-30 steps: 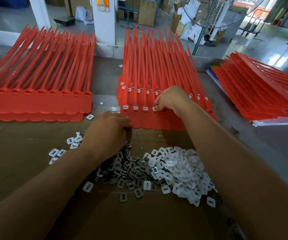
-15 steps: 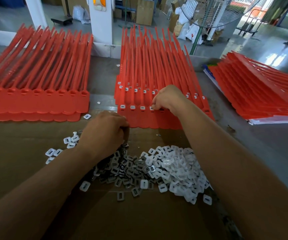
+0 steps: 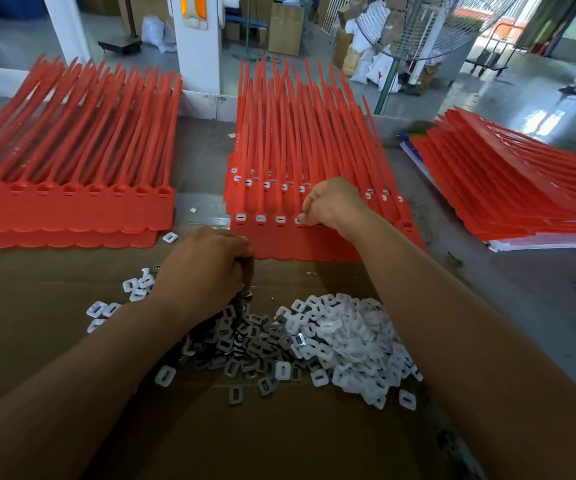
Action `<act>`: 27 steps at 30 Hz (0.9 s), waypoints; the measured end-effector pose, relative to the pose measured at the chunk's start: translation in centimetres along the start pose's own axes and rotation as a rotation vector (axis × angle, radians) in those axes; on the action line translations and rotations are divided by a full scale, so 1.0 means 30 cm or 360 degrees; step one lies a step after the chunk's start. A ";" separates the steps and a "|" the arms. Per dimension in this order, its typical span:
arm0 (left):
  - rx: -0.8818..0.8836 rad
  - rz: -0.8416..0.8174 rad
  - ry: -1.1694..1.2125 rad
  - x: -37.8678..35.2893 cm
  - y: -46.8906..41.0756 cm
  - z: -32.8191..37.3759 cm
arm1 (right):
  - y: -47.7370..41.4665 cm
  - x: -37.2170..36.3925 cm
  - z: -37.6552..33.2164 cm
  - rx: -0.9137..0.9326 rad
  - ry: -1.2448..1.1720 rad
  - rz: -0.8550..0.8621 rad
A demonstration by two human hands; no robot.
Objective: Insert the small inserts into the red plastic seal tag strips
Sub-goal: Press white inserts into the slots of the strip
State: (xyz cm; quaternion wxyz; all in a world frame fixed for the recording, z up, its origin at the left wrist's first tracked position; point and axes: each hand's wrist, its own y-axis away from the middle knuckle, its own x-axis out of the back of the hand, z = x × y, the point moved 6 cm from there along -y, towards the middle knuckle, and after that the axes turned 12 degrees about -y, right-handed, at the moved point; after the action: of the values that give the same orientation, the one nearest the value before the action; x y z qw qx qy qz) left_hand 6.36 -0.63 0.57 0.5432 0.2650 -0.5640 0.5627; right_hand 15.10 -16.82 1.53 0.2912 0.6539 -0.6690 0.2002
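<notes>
A stack of red seal tag strips [image 3: 279, 237] lies straight ahead, its front row holding white inserts in the left sockets. My right hand [image 3: 335, 204] sits on that row, fingertips pinching a white insert at a socket. A pile of small white and metal inserts [image 3: 314, 341] covers the cardboard in front. My left hand [image 3: 207, 268] hovers at the pile's far left edge, fingers curled downward around small inserts; what it holds is mostly hidden.
A second stack of red strips [image 3: 72, 209] without inserts lies at the left, a third red stack [image 3: 521, 192] on papers at the right. A loose insert [image 3: 169, 237] lies between the stacks. Brown cardboard [image 3: 279, 438] covers the table front. A fan stand [image 3: 386, 84] rises behind.
My right hand has stayed at the front row of sockets, shifting slightly. My left hand stays curled at the pile's edge. The view has tilted a little.
</notes>
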 end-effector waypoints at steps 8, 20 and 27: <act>-0.0038 0.0013 0.0003 0.008 0.004 0.005 | 0.033 0.003 0.030 0.0156 -0.0165 -0.0075; 0.0001 -0.0068 -0.0016 -0.004 -0.002 0.004 | 0.290 -0.020 -0.011 0.0402 0.0289 -0.0761; 0.0021 -0.0088 -0.0009 -0.008 -0.001 0.002 | 0.325 -0.030 0.004 0.0367 0.0508 -0.0767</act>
State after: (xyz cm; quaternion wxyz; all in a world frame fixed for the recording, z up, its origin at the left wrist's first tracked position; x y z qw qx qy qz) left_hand 6.42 -0.78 0.36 0.5552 0.2858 -0.5541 0.5505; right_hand 5.39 -15.59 1.95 0.3556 0.7826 -0.4134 0.3003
